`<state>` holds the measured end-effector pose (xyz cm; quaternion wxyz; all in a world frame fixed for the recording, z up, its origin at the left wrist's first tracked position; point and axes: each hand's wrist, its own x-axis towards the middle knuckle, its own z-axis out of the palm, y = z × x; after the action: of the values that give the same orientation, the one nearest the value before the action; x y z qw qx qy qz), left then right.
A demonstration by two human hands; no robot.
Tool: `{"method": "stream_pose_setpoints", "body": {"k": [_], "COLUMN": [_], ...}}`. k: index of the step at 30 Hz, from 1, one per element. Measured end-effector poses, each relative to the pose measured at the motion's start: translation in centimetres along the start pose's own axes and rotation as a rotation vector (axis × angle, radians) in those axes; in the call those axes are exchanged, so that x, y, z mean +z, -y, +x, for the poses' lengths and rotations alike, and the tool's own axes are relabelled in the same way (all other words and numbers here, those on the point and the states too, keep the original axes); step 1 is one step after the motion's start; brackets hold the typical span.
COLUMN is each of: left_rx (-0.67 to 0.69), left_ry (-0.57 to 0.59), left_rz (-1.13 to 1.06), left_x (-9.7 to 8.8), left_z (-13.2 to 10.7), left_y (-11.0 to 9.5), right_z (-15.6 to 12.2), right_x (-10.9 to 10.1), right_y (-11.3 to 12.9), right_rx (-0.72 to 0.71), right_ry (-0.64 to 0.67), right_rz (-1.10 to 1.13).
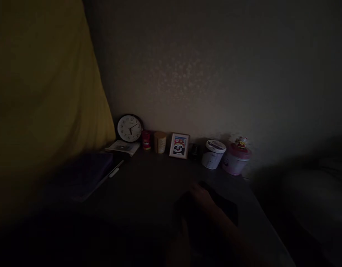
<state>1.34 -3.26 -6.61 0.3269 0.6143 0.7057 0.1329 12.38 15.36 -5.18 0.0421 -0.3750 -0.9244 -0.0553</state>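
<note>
The scene is very dim. My right hand [201, 196] reaches in from the lower right, its fingers curled at the edge of a dark, flat-looking thing [225, 205] on the table. What kind of thing this is, the darkness hides. Lower and to the left, my left hand [184, 228] shows only as a faint, smeared shape close to the same dark mass. Its fingers cannot be made out. Both hands are over the front right part of the dark table [143, 189].
Along the wall stand a round clock [129, 128], a red container [146, 140], a tan canister [160, 142], a framed panda picture [179, 146], a white tub [213, 155] and a pink-lidded tub [236, 159] topped by a figurine [241, 142]. A yellow curtain [48, 92] hangs left.
</note>
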Motion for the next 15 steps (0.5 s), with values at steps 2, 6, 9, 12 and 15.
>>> {"method": "stream_pose_setpoints", "body": {"k": [2, 6, 9, 12, 15], "left_rx": [0.018, 0.055, 0.077, 0.092, 0.105], "left_ry": [0.005, 0.005, -0.004, -0.016, -0.021], "left_rz": [-0.006, -0.019, -0.024, -0.027, -0.032], "left_x": [-0.4, -1.2, -1.9, -2.3, -2.5], "left_z": [-0.1, 0.2, 0.6, 0.9, 0.9], "left_y": [0.3, 0.6, 0.5, 0.4, 0.4], "right_z": [0.1, -0.2, -0.2, -0.2, -0.3], "right_x": [-0.2, -0.3, -0.3, -0.4, -0.3], "right_y": [0.4, 0.4, 0.4, 0.3, 0.3], "right_rx": [-0.004, -0.009, -0.010, -0.016, -0.013], "right_ry": [0.011, -0.012, 0.001, -0.006, -0.030], "right_rz": [-0.020, -0.045, -0.055, -0.037, -0.015]}}
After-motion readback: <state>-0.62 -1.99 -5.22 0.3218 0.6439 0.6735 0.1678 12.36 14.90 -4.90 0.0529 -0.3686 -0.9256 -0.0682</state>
